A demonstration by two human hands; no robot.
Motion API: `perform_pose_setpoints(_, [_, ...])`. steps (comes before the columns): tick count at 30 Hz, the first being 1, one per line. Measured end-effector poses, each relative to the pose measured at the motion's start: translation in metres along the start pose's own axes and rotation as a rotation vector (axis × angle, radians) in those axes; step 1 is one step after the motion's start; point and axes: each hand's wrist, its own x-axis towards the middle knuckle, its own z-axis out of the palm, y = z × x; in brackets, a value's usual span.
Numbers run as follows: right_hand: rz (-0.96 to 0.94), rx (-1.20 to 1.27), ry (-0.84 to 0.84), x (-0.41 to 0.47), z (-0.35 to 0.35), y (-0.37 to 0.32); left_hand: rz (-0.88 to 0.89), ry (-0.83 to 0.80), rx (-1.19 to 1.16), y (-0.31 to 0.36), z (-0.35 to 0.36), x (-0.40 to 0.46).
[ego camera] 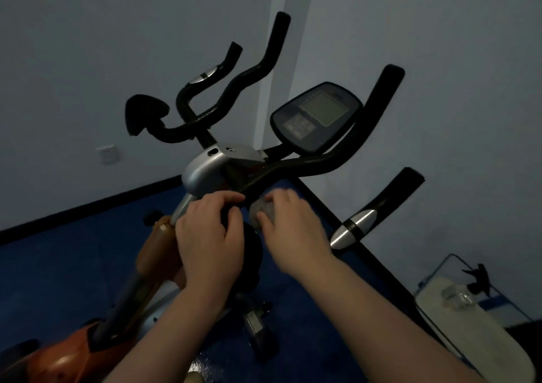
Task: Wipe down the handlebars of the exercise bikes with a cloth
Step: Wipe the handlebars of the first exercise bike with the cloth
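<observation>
my left hand (209,236) wraps the black handlebar (322,163), right hand (290,227) pinching the cloth (261,208) beside it; screen (316,117) above, second bike (205,104) behind.

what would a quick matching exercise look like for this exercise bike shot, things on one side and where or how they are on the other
Things:
1. cloth
2. left hand
3. console display
4. wall socket

Places or states:
A. low on the wall at the left
B. bunched under the right hand, against the handlebar
C. gripping a dark round part below the handlebar
D. mounted between the upturned grips, screen blank

Pairs: 1-B, 2-C, 3-D, 4-A
</observation>
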Motion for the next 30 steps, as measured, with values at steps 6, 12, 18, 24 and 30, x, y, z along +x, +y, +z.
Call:
perform_pose_setpoints(6, [-0.278,-0.163,0.088,-0.057,-0.014,0.037,0.187,-0.231,-0.117,0.026,0.011,0.009])
perform_pose_setpoints(12, [-0.415,-0.21,0.24,-0.044,-0.048,0.089,0.238,-0.525,0.057,0.035,0.038,0.03])
perform_pose_setpoints(18, [-0.224,0.035,0.548,-0.052,-0.022,0.082,0.396,-0.53,0.345,0.025,0.041,0.025])
perform_pose_setpoints(24, [-0.442,-0.161,0.515,-0.039,-0.043,0.106,0.425,-0.54,0.34,0.027,0.038,0.025])
perform_pose_setpoints(30, [-0.258,-0.036,0.785,-0.04,-0.015,0.099,0.411,-0.54,0.32,0.028,0.038,0.025])
